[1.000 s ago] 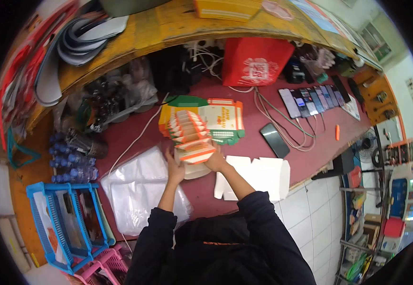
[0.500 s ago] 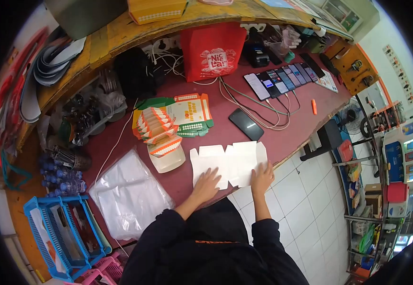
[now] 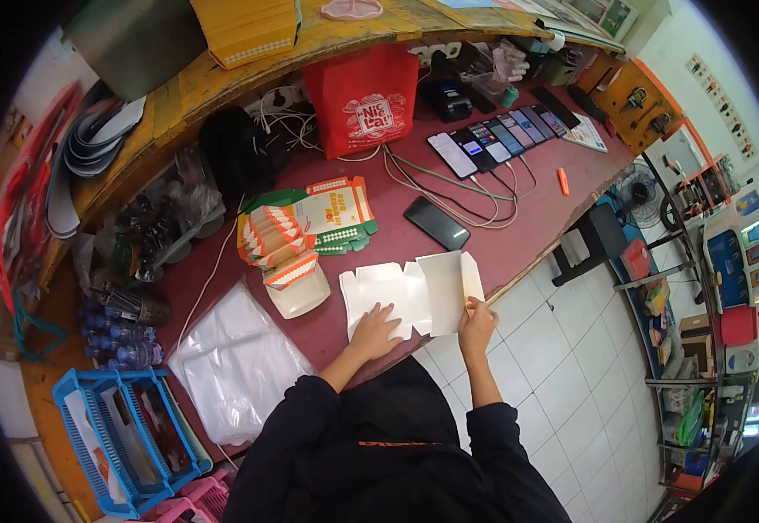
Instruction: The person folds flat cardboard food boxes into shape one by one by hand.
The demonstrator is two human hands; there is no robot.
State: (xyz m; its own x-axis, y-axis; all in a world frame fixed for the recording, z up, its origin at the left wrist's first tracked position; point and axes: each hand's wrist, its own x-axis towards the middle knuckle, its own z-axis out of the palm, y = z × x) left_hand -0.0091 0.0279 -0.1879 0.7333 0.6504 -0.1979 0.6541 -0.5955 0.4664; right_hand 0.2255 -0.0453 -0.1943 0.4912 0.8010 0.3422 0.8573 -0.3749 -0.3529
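Note:
An unfolded food box blank (image 3: 377, 288) lies on the table's front edge, its plain white inside facing up. My left hand (image 3: 376, 332) rests flat on its left panel, fingers spread. At the right end, my right hand (image 3: 477, 326) pinches the side flap, which stands tilted up from the panel. Left of the blank is a stack of folded orange-and-white boxes (image 3: 276, 237), with a pale open box (image 3: 299, 293) at its near end. Flat printed box blanks (image 3: 342, 212) lie behind the stack. A dark phone (image 3: 437, 223) lies just beyond the blank.
Clear plastic bags (image 3: 235, 362) lie to the left, beside a blue rack (image 3: 126, 440). A red bag (image 3: 362, 100) stands at the back, near a row of phones (image 3: 497, 139) with cables. An orange marker (image 3: 563, 181) lies near the right edge, above the tiled floor (image 3: 545, 366).
The blank's right panel and flap have tilted upward, and my right hand has gone from lying on it to pinching its edge. My left hand stays pressed flat. The view has shifted slightly.

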